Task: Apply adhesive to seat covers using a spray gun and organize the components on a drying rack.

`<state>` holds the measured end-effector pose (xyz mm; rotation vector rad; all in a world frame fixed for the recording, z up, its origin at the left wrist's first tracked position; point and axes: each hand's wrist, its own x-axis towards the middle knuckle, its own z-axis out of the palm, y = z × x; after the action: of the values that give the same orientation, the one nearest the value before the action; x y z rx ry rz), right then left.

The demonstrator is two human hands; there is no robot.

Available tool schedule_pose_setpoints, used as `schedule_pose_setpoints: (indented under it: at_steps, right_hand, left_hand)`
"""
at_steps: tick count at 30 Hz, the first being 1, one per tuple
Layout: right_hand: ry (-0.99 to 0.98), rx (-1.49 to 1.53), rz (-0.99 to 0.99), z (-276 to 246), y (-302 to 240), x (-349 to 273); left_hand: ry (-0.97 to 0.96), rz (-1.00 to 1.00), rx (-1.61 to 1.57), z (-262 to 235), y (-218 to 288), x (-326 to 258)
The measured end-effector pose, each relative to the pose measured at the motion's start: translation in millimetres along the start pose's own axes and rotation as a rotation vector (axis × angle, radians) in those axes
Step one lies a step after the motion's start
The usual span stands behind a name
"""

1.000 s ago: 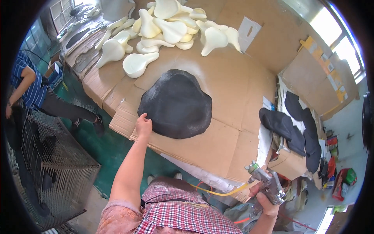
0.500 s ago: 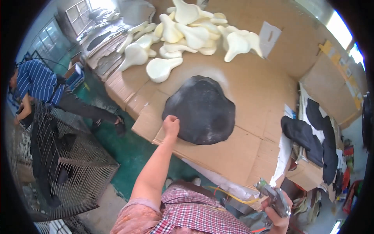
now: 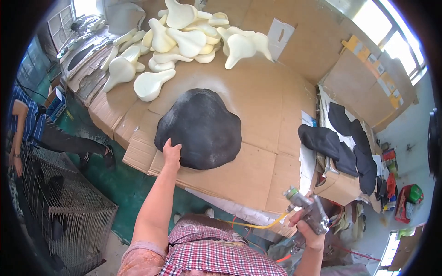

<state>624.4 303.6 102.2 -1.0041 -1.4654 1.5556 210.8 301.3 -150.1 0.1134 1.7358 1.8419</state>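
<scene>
On the cardboard-covered table lies a broad black piece with a wavy edge (image 3: 202,129), dusty pale along its upper left and lower rims. My left hand (image 3: 172,154) is at its lower left edge, with the index finger and thumb apart; nothing shows between them. Low on the right, away from the black piece, my right hand (image 3: 309,233) is wrapped round a metal spray gun (image 3: 313,212). A yellow hose (image 3: 258,226) runs near the gun. Beyond the black piece, a single cream foam bicycle saddle pad (image 3: 149,86) lies apart from a heap.
Several cream saddle pads (image 3: 189,42) are heaped at the back. Black padded pieces (image 3: 322,140) rest on a stand at the right. Cardboard walls (image 3: 313,46) rise behind the table. On the left, a person (image 3: 34,124) stands beside a wire cage (image 3: 78,211).
My left hand's fingers have gone from pinched together to apart at the black piece's edge. The spray gun has been raised and turned. The whole view has shifted, with the scene sliding left.
</scene>
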Motion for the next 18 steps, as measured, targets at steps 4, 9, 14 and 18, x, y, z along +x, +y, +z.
schedule_pose_setpoints:
  at_steps: [4,9,14,18]
  right_hand:
    - [-0.194,-0.072,0.033,-8,-2,-13]
    - [-0.146,-0.068,0.059,-16,-14,-25]
    - [-0.219,-0.008,0.255,-8,-16,-33]
    - [-0.061,-0.09,0.065,-3,-16,-34]
  left_hand:
    - [-0.255,-0.059,-0.473,6,51,-17]
    - [-0.335,0.15,-0.852,-9,131,-27]
    - [-0.348,0.237,-0.966,-110,183,-17]
    - [-0.164,0.388,-0.933,-183,209,-22]
